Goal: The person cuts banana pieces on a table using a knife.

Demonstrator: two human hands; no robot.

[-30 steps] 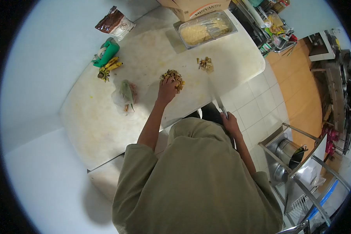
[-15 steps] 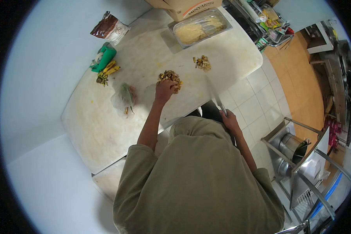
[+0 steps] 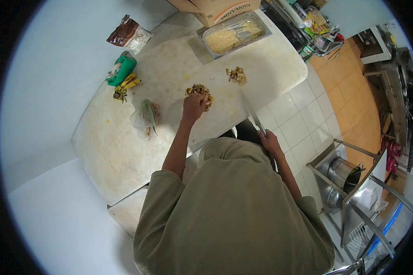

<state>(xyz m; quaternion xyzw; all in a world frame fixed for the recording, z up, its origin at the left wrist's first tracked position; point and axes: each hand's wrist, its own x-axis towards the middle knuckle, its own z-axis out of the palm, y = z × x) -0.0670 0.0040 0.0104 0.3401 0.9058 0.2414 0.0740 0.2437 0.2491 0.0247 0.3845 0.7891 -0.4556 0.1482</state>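
Chopped pieces point(image 3: 199, 88) lie in a heap on the table point(image 3: 119, 151), directly under and around the fingertips of the left hand point(image 3: 194, 106). Its fingers are curled down; whether any piece is pinched cannot be told. The right hand point(image 3: 270, 141) is closed round the handle of the knife point(image 3: 255, 118), its blade angled toward the table's near edge. Outward: a smaller heap point(image 3: 237, 75) sits apart, beyond the first toward the tray point(image 3: 243, 46); a plastic bag point(image 3: 143, 120) and bananas point(image 3: 131, 83) lie left of the left hand.
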